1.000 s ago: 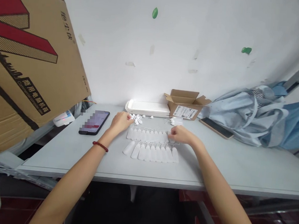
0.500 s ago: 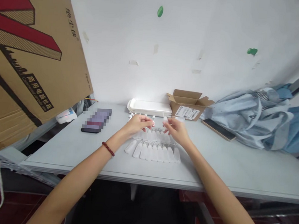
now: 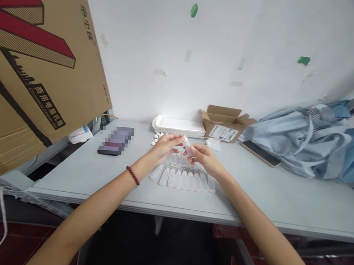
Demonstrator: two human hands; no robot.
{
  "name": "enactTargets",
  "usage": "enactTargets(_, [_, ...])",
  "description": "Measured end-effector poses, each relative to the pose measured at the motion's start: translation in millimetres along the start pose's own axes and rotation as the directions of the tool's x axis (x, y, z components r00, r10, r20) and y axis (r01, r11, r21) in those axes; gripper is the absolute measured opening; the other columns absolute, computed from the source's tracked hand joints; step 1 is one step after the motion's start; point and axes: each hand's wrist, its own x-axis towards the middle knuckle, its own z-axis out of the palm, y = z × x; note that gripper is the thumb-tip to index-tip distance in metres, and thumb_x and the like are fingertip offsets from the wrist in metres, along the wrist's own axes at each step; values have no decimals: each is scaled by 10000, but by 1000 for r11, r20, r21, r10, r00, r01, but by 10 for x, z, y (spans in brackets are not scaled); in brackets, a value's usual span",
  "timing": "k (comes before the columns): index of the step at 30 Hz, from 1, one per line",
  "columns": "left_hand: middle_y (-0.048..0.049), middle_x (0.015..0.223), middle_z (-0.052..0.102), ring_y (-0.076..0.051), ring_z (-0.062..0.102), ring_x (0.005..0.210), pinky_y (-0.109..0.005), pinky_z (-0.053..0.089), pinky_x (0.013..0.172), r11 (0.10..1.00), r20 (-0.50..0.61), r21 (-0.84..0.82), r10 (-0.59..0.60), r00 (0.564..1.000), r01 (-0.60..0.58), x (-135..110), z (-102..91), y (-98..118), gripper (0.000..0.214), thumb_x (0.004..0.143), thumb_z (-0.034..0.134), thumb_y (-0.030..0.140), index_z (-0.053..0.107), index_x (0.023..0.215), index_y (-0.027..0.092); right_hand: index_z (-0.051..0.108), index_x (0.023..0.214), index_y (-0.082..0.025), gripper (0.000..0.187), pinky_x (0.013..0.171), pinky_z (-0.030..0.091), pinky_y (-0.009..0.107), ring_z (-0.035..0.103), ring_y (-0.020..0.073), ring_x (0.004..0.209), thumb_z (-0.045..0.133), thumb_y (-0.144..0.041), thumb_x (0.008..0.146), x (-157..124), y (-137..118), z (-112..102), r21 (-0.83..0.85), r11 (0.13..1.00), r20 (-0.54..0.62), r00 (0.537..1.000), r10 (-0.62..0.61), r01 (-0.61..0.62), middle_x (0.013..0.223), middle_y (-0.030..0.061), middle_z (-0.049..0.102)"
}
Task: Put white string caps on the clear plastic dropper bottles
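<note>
Above the table's middle, my right hand (image 3: 204, 157) grips a small translucent white bottle (image 3: 188, 146), tilted with its tip toward the left. My left hand (image 3: 165, 145) meets it there, fingers pinched at the bottle's tip; what they pinch is too small to make out. Below the hands, several more small white bottles (image 3: 182, 178) lie side by side in rows on the grey table (image 3: 80, 174). A scatter of small white caps (image 3: 156, 138) lies just behind my left hand.
A phone (image 3: 116, 140) lies at the left, a second phone (image 3: 261, 153) at the right beside heaped blue cloth (image 3: 304, 135). A white tray (image 3: 179, 126) and an open cardboard box (image 3: 225, 124) stand by the wall. A large carton (image 3: 33, 66) leans at the left.
My left hand left the pile of caps and my right hand lifted a bottle from the back row; both hands came together above the rows.
</note>
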Motion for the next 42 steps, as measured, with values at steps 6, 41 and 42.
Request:
enactTargets(6, [-55, 930, 639, -137, 548, 827, -244, 397, 654, 996, 2, -90, 17, 1000, -16, 12, -13, -21, 273, 658, 767, 343, 712, 861, 167, 636, 843, -147, 330, 496, 434, 250, 511, 100, 563, 578, -471, 818, 5, -4, -22, 12, 1000, 3, 1000, -10, 10, 805, 49, 611])
enactTargets(41, [-34, 886, 642, -132, 556, 790, -254, 396, 686, 984, -51, 69, 167, 985, -163, -32, 108, -26, 231, 673, 739, 306, 664, 830, 153, 655, 829, -138, 306, 419, 322, 210, 426, 65, 488, 603, -440, 822, -6, 34, -32, 303, 939, 138, 982, 128, -165, 790, 56, 604])
enactTargets(42, [-25, 854, 632, -124, 548, 764, -252, 396, 678, 981, -37, 72, 181, 983, -178, -38, 108, -17, 224, 673, 740, 310, 658, 807, 150, 655, 825, -136, 310, 419, 326, 212, 425, 65, 485, 602, -441, 822, -8, 25, -24, 296, 941, 142, 981, 130, -167, 781, 54, 602])
